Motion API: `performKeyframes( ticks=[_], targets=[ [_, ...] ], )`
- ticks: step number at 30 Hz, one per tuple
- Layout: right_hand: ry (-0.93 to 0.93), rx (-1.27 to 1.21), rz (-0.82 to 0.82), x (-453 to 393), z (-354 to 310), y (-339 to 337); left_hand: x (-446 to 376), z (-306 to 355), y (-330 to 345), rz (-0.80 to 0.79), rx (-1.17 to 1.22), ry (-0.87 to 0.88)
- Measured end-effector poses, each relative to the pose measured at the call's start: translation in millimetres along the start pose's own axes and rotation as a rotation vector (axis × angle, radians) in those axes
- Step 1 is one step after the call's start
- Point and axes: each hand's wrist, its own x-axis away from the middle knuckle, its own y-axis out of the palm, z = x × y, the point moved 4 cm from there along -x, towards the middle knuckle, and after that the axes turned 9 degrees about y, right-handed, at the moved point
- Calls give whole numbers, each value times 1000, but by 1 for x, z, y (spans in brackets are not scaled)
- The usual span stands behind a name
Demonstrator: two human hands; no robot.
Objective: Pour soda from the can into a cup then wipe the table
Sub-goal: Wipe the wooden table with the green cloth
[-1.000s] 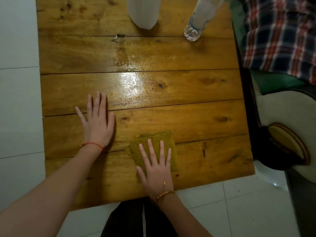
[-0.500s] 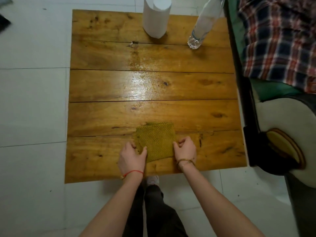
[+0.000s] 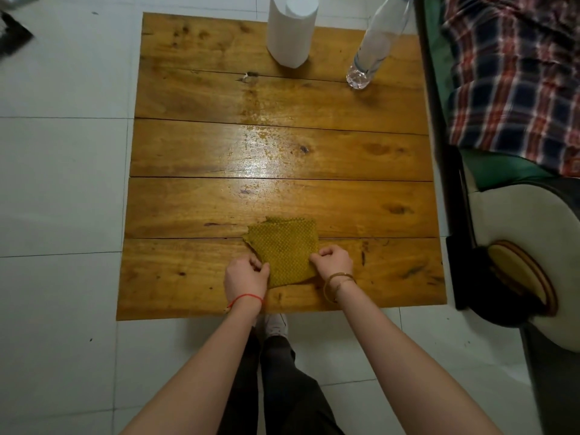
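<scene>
With the left hand and right hand each pinching a near corner of the cloth, lifting it now could leave the bench centre's wet sheen unwiped.

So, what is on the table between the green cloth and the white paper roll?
Nothing stands there in the head view: only bare table boards with a shiny streak between cloth and roll.
</scene>
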Motion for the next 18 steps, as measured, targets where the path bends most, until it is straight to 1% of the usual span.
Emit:
performKeyframes(
  ticks=[2, 4, 7, 9, 11, 13, 15, 18],
  targets=[
    [14, -110, -84, 2, 0, -1, 2, 2, -6, 14, 129, 1],
    [61, -240, -173, 7, 0, -1, 4, 0, -9, 19, 259, -35],
    [182, -418, -299, 19, -2, 0, 4, -6, -9, -46, 442, -175],
    [231, -517, -361, 25, -5, 2, 3, -13, -6, -97, 495, -269],
    [224, -594, -408, 28, -10, 4, 2, -18, -4, -127, 520, -343],
    [192, -628, -436, 34, -15, 5, 3, -18, -5, -161, 595, -401],
    [164, -671, -476, 42, -21, 4, 7, -9, -4, -226, 748, -467],
    [112, -770, -604, 57, -35, 2, 12, 12, -5, -364, 1053, -564]
  ],
)
